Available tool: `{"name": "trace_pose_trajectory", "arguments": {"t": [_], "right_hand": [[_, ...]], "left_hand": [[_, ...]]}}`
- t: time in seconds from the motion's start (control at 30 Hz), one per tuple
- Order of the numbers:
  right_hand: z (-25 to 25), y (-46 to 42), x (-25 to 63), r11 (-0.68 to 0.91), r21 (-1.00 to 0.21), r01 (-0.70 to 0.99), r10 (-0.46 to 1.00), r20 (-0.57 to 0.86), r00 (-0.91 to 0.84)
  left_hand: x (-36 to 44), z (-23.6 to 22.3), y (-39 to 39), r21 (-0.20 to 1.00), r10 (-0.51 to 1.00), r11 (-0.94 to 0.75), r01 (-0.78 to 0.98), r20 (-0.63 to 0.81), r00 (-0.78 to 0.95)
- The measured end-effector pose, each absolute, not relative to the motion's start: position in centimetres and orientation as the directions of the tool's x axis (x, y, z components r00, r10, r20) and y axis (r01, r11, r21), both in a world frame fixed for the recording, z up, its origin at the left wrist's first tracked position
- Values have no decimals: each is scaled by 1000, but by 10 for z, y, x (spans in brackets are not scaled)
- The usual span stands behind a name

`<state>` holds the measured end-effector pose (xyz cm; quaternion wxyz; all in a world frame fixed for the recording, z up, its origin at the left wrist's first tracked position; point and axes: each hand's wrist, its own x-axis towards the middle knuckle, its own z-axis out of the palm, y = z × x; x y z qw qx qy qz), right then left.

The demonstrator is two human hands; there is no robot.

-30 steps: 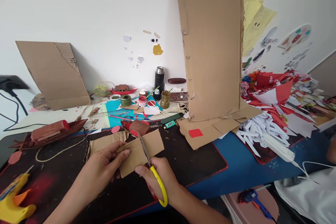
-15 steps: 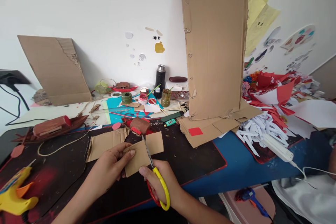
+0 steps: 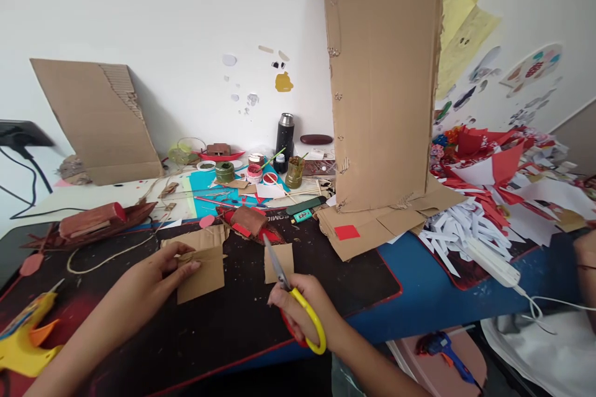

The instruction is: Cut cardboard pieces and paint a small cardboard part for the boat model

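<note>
My left hand (image 3: 161,282) pinches a piece of cardboard (image 3: 205,279) by its upper left edge. Under and behind that piece lies another cardboard sheet (image 3: 210,237) with a torn edge. Scissors (image 3: 311,316) with yellow and red handles are in my right hand (image 3: 305,310), fingers round the loops, blades together and pointing up and left. The blades pass in front of a small cut cardboard square (image 3: 285,263) lying on the dark mat (image 3: 335,288). Just beyond stands a small brown and red model boat (image 3: 251,223).
A yellow glue gun (image 3: 30,335) lies at the left, below a larger model boat (image 3: 93,226). Paint jars (image 3: 225,172) and a black flask (image 3: 285,136) stand at the back. Tall cardboard (image 3: 384,87) rises right of centre, beside white paper strips (image 3: 465,229). Someone's arm shows at the far right.
The scissors have cut the cardboard through, and the right-hand square has come off onto the mat. My left hand has moved left with its piece; my right hand has drawn right with the scissors.
</note>
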<state>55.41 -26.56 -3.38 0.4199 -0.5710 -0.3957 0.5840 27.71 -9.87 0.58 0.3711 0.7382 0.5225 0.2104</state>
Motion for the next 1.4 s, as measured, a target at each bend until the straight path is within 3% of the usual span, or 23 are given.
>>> {"name": "trace_pose_trajectory", "arguments": {"t": [0.1,0.2,0.3,0.4,0.47,0.53,0.63,0.77,0.87,1.4], "right_hand": [[-19,-264,581,-320,-941,113,946,-310,94],[0,-260,608,-281,-852,443,959,-236,154],[18,-258,629,-255,-601,757,967,-168,192],[28,-257,642,-291,-345,892,953,-184,240],[31,-256,647,-316,-241,918,940,-211,268],[33,-256,650,-326,-178,929,930,-237,281],[36,-254,653,-310,-110,944,928,-252,275],[37,-251,655,-285,-57,957,927,-271,260],[34,-250,658,-274,-31,961,926,-279,255],[30,-251,661,-230,-15,973,938,-268,217]], "left_hand": [[266,-9,-84,633,921,-262,729,-61,384],[260,-22,-75,527,920,-303,794,-55,387],[259,-24,-75,416,917,-378,827,49,395],[267,-14,-82,268,876,-471,840,251,411],[282,-5,-91,235,848,-507,829,305,433],[303,0,-102,279,815,-573,771,298,497],[342,6,-121,312,755,-650,693,157,637],[387,14,-141,212,750,-625,751,-102,653],[405,17,-146,153,732,-634,758,-198,652],[411,0,-148,118,700,-668,735,-236,674]]}}
